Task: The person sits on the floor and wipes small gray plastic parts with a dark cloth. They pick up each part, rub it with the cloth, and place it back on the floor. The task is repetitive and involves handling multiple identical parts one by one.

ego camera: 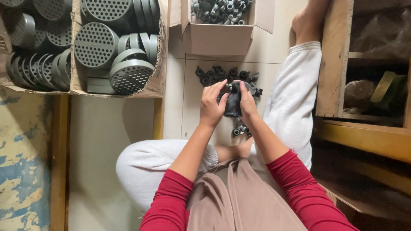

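My left hand and my right hand meet in front of me, both gripping one dark grey plastic part between them. Its top is hidden by my fingers. Just beyond the hands, several small dark plastic fittings lie in a cluster on the pale floor. A few more small fittings lie just under my right wrist. I sit on the floor in white trousers, my right leg stretched forward.
An open cardboard box of small grey fittings stands ahead. A larger cardboard box at the upper left holds several round grey perforated caps. A wooden shelf unit with bagged goods stands to the right.
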